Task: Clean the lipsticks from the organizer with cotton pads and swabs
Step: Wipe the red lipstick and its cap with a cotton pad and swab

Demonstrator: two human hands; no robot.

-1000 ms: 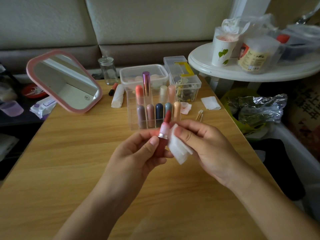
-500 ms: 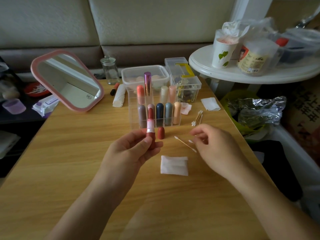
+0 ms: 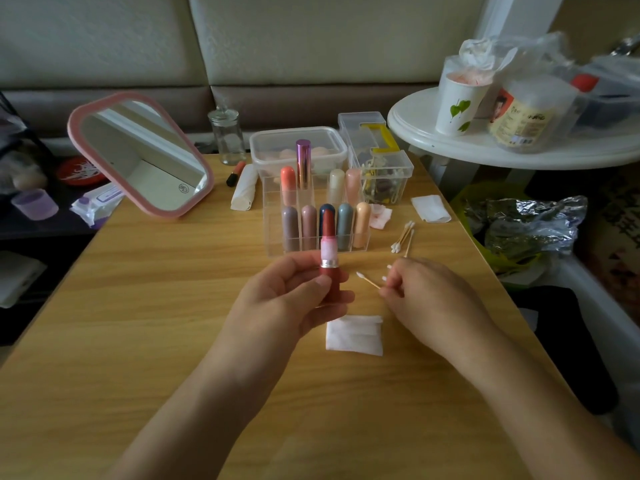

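Left hand [image 3: 287, 299] is holding a red lipstick [image 3: 329, 258] upright above the table [image 3: 138, 323]. Its fingers [image 3: 322, 284] are curling round the red base, with the thumb pressing on the front. Cap is off and the bullet is pointing up, with a pink collar and silver ring showing above the grip. In this view the lipstick is overlapping the front row of the organizer [image 3: 273, 216]; cannot tell if they are touching.

Right hand [image 3: 426, 299] is pinching one swab [image 3: 367, 280] by its end, fingers [image 3: 393, 282] narrow round the stick. The white tip is pointing left toward the lipstick, close but apart.

A white pad [image 3: 355, 336] is lying flat on the table, just nearer than the gap between the hands. The organizer is standing behind the hands, holding capped lipsticks [image 3: 308, 223] upright in two rows. Loose swabs [image 3: 403, 239] are lying to its right, near the right hand. A stained pad [image 3: 380, 218] and a folded pad [image 3: 430, 208] are lying further right. Mirror [image 3: 142, 155] is leaning at far left. Clear box [image 3: 298, 147] and jar [image 3: 227, 136] are sitting behind the organizer.
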